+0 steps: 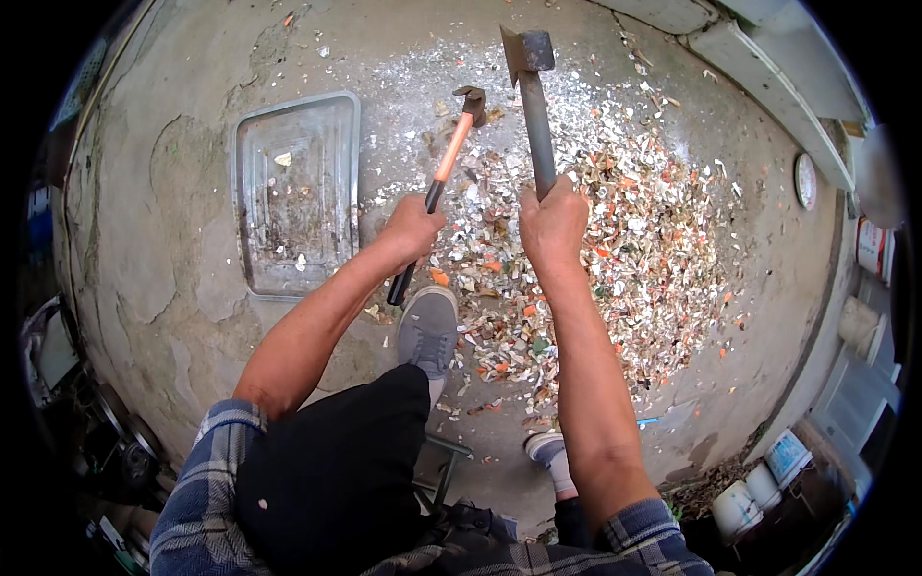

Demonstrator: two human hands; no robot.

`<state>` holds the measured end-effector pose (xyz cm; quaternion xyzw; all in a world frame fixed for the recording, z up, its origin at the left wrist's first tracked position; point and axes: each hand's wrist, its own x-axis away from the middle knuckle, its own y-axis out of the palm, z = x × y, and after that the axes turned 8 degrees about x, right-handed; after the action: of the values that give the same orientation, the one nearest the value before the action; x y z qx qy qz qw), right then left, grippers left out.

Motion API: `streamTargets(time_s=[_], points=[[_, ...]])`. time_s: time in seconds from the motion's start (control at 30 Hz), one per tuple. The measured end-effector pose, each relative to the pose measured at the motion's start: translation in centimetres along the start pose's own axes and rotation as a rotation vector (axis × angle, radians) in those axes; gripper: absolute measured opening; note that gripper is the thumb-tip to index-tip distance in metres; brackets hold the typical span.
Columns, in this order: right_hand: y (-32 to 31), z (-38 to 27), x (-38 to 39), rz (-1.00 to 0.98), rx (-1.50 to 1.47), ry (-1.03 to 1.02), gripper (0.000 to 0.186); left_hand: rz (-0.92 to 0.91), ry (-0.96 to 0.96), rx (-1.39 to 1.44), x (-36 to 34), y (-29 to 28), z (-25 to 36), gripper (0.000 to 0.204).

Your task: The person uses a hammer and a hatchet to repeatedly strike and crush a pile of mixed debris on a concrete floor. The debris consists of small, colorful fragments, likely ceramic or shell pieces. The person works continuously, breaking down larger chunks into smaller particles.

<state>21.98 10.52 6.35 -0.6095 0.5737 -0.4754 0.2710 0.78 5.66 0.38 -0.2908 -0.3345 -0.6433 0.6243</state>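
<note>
My left hand [411, 230] is closed round the black and orange handle of a claw hammer [453, 149], whose dark metal head points away from me. In my right hand [554, 227] I grip the grey shaft of a hatchet [536, 125], held up with its head at the far end. Both tools are over a wide spread of broken white, orange and brown fragments [643, 250] on the concrete. Whether either tool head touches the ground is hard to tell.
A grey plastic tray [240, 192] with a few scraps lies on the left. My grey shoe [427, 331] stands by the fragments' near edge. At the right are a small plate [805, 182], white tubs [738, 509] and a wall-side ledge [768, 96]. Dark machinery parts [125, 442] sit lower left.
</note>
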Motion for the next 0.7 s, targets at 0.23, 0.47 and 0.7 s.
streamTargets(time_s=[0.23,0.47,0.7], points=[[0.0,0.8,-0.7,-0.048,0.181,0.001,0.027,0.022,0.012,0.009,0.0,0.0,-0.5,0.017],[-0.6,-1.5,0.2,0.058,-0.033,-0.064,0.022,0.033,0.022,0.045,-0.2,-0.5,-0.9,0.016],[0.5,1.2,0.2,-0.063,0.181,-0.005,0.024,0.05,0.065,-0.006,-0.4,-0.4,-0.9,0.018]])
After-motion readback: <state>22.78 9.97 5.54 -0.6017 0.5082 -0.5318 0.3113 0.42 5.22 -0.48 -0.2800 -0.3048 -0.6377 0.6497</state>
